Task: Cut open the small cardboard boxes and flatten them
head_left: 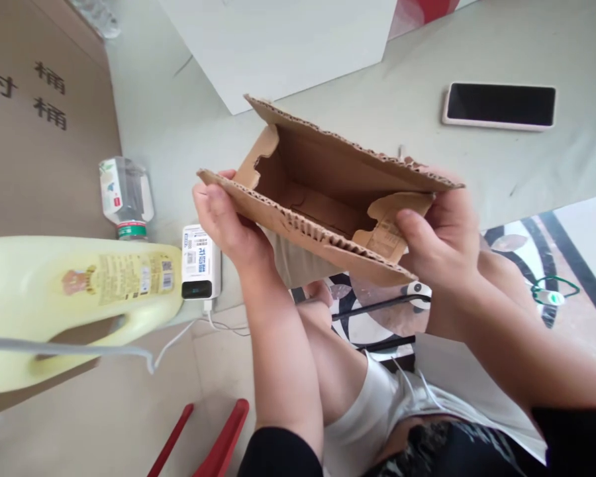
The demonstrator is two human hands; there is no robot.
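Pale table [521,162], edge passing behind carton [322,165].
We note left hand [233,228], right hand [444,235] clamped on its ends; base partly hidden.

The person's left hand [233,228] is bare, and behind it the left forearm [283,361] runs bare to a plain black sleeve [281,454]. Behind the right hand [447,232], the right forearm [509,338] is likewise bare up to a matching right sleeve [576,437]. Bodyward of both hands, a black shirt [422,457] carries a greyish, streaky print. Between shirt and hands show pale grey-white shorts [350,417] with thin, light drawstrings [430,389] and a bare thigh beyond the hem.
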